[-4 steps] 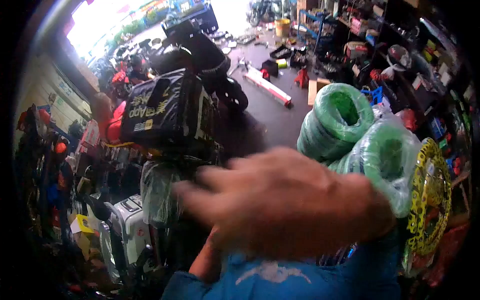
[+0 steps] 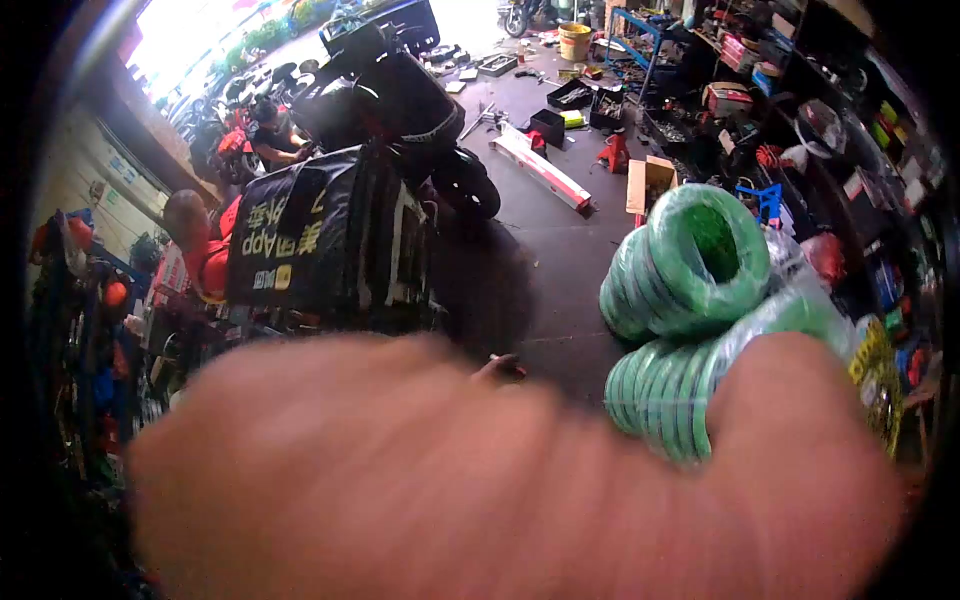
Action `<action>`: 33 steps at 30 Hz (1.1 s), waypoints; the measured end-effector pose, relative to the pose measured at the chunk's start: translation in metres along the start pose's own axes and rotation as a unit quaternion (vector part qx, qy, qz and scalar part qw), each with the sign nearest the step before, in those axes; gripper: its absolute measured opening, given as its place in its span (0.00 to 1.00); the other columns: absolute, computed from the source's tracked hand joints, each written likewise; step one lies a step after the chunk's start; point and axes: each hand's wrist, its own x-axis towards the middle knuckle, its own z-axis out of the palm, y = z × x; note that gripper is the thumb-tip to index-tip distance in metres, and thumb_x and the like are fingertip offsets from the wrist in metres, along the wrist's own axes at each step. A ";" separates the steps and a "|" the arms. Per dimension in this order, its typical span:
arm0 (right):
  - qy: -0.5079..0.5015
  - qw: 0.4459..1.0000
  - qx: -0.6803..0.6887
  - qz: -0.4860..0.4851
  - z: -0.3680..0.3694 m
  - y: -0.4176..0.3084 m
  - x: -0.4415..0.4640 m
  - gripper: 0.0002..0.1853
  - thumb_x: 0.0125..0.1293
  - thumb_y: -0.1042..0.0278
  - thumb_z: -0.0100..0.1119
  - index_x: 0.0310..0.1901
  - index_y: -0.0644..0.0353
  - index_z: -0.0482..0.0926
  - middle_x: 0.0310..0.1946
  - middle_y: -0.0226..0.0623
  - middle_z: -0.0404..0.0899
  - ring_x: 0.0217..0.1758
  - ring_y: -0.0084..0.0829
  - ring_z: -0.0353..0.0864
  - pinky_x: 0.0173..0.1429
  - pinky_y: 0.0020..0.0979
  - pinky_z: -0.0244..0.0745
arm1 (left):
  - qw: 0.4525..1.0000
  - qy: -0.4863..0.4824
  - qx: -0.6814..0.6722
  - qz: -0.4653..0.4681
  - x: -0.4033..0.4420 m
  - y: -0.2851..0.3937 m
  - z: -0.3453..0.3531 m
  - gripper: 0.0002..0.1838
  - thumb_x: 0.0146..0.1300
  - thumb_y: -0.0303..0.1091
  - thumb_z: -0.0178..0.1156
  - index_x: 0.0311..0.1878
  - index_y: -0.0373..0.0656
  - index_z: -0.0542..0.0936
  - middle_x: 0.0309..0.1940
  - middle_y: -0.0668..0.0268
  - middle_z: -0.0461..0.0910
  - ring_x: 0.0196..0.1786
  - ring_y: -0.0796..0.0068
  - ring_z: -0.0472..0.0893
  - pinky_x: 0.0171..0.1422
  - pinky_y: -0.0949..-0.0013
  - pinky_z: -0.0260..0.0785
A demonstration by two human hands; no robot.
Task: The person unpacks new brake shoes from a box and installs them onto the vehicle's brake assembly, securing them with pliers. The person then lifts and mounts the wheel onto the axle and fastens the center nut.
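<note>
My right hand (image 2: 400, 450) is very close to the camera, large and blurred, and stretches across the lower frame from the right; its fingers cannot be made out. Just above it a small skin-coloured tip (image 2: 492, 370), perhaps part of my left hand, shows beside a small dark item. Most of that hand is hidden. Behind my right hand at the left stands a black box (image 2: 300, 235) with yellow lettering. Green plastic-wrapped rings (image 2: 655, 400) lie in stacks at the right, partly covered by my right hand.
A person (image 2: 270, 135) is low down near the upper left. A motorcycle wheel (image 2: 465, 185), a long red and white box (image 2: 545, 172), a red stand (image 2: 614, 150), an open carton (image 2: 640, 190) and a yellow bucket (image 2: 575, 42) are farther off. Crowded shelves line the right.
My right hand has come much closer to the camera and spreads lower and wider over the frame. The blue clothing and left forearm at the bottom are now hidden.
</note>
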 end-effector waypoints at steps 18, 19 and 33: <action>-0.047 0.995 -0.092 -0.008 -0.164 0.403 0.085 0.28 0.62 0.57 0.56 0.61 0.65 0.68 0.35 0.47 0.79 0.41 0.49 0.83 0.29 0.45 0.79 | 0.993 0.036 0.064 0.089 0.474 0.205 -0.033 0.24 0.56 0.28 0.64 0.58 0.38 0.77 0.46 0.64 0.81 0.52 0.73 0.78 0.58 0.70 0.70; -0.046 0.995 -0.086 -0.015 -0.186 0.420 0.092 0.28 0.62 0.58 0.56 0.60 0.66 0.68 0.35 0.47 0.79 0.41 0.49 0.83 0.29 0.45 0.79 | 0.997 0.046 0.040 0.048 0.465 0.217 -0.022 0.25 0.55 0.28 0.64 0.59 0.38 0.76 0.47 0.64 0.81 0.52 0.73 0.78 0.58 0.70 0.70; -0.118 0.919 -0.040 0.374 -0.251 0.904 0.147 0.32 0.57 0.57 0.66 0.62 0.59 0.70 0.52 0.50 0.77 0.49 0.49 0.80 0.55 0.41 0.76 | 0.995 0.073 -0.051 0.036 0.813 0.378 -0.067 0.29 0.54 0.27 0.60 0.62 0.28 0.71 0.49 0.58 0.80 0.49 0.71 0.79 0.54 0.71 0.71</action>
